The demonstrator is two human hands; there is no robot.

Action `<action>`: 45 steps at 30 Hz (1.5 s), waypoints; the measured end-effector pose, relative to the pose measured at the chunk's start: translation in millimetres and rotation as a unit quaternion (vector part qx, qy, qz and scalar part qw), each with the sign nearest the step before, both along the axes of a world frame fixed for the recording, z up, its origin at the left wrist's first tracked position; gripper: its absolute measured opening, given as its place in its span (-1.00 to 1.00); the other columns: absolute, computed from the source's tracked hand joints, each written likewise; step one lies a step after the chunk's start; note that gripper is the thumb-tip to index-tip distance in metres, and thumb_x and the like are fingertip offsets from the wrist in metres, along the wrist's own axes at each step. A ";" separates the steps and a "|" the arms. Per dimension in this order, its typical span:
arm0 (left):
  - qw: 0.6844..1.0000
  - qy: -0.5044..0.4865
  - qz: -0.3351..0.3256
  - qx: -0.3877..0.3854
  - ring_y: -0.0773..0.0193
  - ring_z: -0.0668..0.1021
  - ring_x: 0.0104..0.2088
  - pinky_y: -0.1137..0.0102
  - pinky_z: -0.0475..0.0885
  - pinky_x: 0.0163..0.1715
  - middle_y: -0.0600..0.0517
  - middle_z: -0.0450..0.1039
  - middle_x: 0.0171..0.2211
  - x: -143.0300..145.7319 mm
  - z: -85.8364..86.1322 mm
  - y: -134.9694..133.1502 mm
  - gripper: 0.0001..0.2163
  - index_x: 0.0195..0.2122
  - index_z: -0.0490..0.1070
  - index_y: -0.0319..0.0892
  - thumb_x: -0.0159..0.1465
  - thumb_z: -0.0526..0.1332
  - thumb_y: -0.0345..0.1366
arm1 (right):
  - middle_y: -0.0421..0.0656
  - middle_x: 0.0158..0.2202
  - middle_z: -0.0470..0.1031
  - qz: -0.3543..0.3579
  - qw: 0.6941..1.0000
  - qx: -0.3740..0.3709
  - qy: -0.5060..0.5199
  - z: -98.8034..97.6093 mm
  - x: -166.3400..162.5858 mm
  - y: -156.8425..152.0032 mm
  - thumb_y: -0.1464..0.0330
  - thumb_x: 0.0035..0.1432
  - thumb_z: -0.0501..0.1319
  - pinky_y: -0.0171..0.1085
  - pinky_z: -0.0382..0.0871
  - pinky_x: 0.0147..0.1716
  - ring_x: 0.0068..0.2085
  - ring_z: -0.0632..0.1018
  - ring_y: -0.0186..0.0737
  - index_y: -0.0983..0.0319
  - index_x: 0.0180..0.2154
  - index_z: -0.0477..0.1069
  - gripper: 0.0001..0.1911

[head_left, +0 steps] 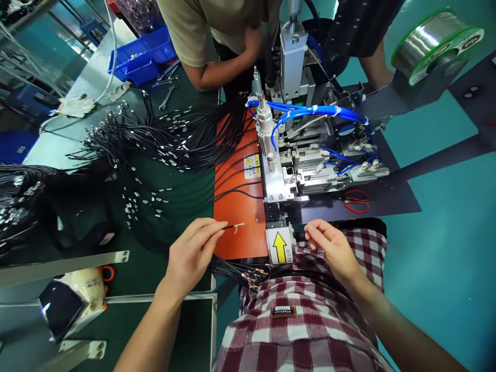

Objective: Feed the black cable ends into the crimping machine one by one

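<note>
My left hand point(194, 253) pinches a black cable point(231, 227) near its end, above the orange plate point(240, 217). Thin bare wires stick out of that end toward the right. To the right of the yellow arrow label point(279, 248), my right hand point(329, 245) hovers with its fingers curled and the thumb pressed close to them; whether anything small is between them is hidden. A machine point(279, 175) with metal slides and blue air tubes stands just beyond both hands. Several black cables run from its left side across the plate. Loose cables with stripped ends point(248, 274) lie by my lap.
Bundles of black cables with metal ends point(127, 129) spread over the green mat. A blue bin point(143, 57) and wrenches point(167, 97) lie behind. Red-handled scissors point(356, 201) rest beside the machine. A solder wire spool point(437, 46) hangs at upper right. Another person point(217, 46) is opposite.
</note>
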State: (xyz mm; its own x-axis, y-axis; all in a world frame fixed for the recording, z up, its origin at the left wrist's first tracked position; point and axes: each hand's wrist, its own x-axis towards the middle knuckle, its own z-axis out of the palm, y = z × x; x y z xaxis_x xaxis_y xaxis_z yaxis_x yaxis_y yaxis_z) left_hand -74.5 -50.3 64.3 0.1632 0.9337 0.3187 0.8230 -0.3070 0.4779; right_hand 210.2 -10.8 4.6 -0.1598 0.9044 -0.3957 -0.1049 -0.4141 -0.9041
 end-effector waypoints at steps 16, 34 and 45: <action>0.962 -0.145 -0.070 -0.218 0.28 0.44 -0.31 0.38 0.40 -0.31 -0.04 0.39 -0.27 77.9 -12.2 8.2 -0.86 -0.14 0.38 -0.18 0.33 0.09 -0.35 | -0.14 -0.38 0.49 0.079 0.981 0.163 -0.072 18.2 -26.5 -8.1 0.30 0.17 0.23 -0.25 0.32 -0.38 -0.37 0.46 -0.21 0.18 -0.33 0.51 -0.88; 0.896 -0.335 0.001 -0.291 0.33 0.54 -0.39 0.51 0.44 -0.45 0.02 0.54 -0.36 84.7 -26.2 19.7 -0.85 -0.25 0.53 -0.18 0.27 0.19 -0.27 | -0.35 -0.61 0.30 0.042 0.979 -0.089 0.180 20.9 -35.8 5.3 0.21 0.04 0.34 -0.42 0.05 -0.67 -0.67 0.24 -0.50 0.22 -0.42 0.32 -0.72; 0.827 -0.448 0.021 -0.340 0.45 0.40 -0.59 0.56 0.32 -0.60 0.09 0.42 -0.52 84.1 -28.1 20.5 -0.84 -0.22 0.45 -0.21 0.26 0.21 -0.24 | -0.27 -0.50 0.43 0.039 0.983 -0.069 0.168 18.5 -49.9 -9.0 0.21 0.08 0.32 -0.43 0.15 -0.66 -0.65 0.35 -0.49 0.26 -0.37 0.38 -0.74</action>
